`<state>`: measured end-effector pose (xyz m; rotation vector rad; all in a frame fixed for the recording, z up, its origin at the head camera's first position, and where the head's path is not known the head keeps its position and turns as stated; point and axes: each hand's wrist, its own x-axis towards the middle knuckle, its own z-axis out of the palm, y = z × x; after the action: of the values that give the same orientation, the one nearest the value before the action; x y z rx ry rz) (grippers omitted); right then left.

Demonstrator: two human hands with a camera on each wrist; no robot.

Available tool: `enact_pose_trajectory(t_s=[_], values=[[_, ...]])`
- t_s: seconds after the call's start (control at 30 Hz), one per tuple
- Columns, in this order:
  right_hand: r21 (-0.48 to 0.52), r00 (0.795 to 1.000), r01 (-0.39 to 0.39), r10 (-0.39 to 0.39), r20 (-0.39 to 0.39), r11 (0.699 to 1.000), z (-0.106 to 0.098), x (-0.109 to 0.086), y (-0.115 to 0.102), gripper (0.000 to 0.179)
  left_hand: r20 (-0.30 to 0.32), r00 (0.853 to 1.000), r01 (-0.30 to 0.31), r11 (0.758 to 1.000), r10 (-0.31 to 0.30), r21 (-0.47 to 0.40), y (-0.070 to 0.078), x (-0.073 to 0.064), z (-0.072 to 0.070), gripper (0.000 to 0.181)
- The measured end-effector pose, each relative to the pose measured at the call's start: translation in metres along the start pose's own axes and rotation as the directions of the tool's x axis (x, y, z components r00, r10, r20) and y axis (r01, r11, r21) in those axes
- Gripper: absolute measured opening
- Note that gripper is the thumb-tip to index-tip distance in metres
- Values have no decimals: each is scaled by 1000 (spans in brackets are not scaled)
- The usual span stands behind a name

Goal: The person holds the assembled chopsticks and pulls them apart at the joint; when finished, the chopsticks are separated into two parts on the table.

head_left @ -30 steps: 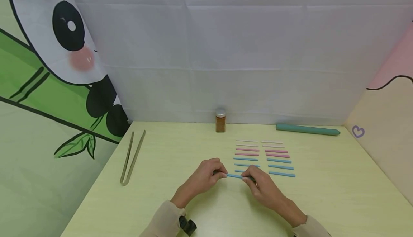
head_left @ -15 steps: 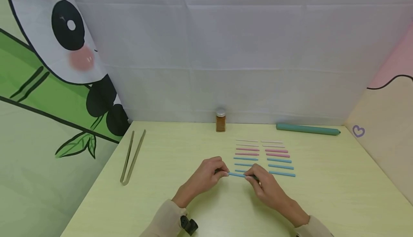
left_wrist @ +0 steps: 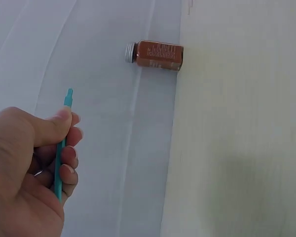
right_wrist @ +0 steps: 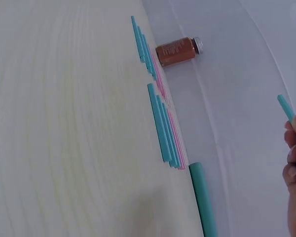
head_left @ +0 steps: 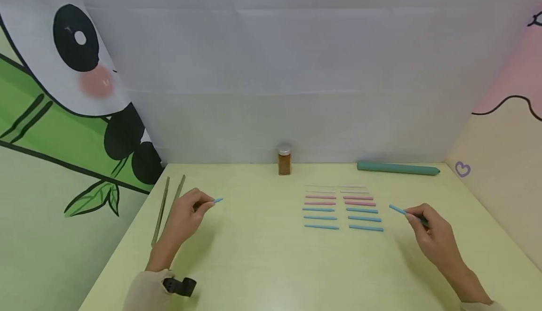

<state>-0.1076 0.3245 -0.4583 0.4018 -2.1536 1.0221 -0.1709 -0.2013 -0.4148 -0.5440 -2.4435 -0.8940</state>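
My left hand [head_left: 183, 217] is raised over the left side of the table and pinches a thin blue stick between thumb and fingers. In the left wrist view this stick [left_wrist: 59, 170] has a narrower stepped tip and runs down across the palm. Over on the right, my right hand [head_left: 436, 238] pinches another blue stick [head_left: 396, 209], its free end pointing up and left; the rest is covered by the fingers. Between the hands, thin sticks lie in two columns: blue sticks [head_left: 365, 219] nearer, pink sticks [head_left: 359, 198] behind, pale thinner ones [head_left: 354, 192] farthest.
Metal tongs [head_left: 159, 212] lie at the left, partly behind the left hand and forearm. A small brown jar [head_left: 284, 161] with a silver lid stands at the back by the white cloth [head_left: 254, 66]. A long green tapered rod [head_left: 398, 168] lies at the back right.
My hands were close together at the middle, both pinching what looked like one blue stick. They have moved far apart, each with a blue stick, and the nearest left-column stick is uncovered.
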Motion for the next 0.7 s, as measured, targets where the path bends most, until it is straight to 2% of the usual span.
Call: enact_pose_trajectory(t_s=[0.07, 0.1, 0.23, 0.37, 0.5, 0.7], values=[[-4, 998, -12, 12, 65, 1000, -8, 1, 2, 23, 70, 998, 2, 1000, -2, 4, -1, 1, -7, 4], [-15, 996, -8, 9, 91, 1000, -9, 1, 2, 23, 103, 995, 3, 1000, -3, -1, 0, 1, -7, 5], [-57, 991, -30, 37, 128, 998, -8, -4, 0, 24, 209, 977, 35, 999, -36, 11, 13, 1, 9, 4], [-101, 982, -48, 66, 178, 994, -5, -13, 1, 23, 291, 956, 50, 999, -45, -10, 25, -4, 32, 9], [-137, 960, -58, 93, 265, 989, 1, -21, 3, 21, 379, 925, 64, 997, -39, -53, 41, -8, 59, 14], [-168, 929, -29, 89, 359, 985, 17, -29, -3, 20, 497, 866, -15, 995, 63, -100, 65, -15, 105, 21]])
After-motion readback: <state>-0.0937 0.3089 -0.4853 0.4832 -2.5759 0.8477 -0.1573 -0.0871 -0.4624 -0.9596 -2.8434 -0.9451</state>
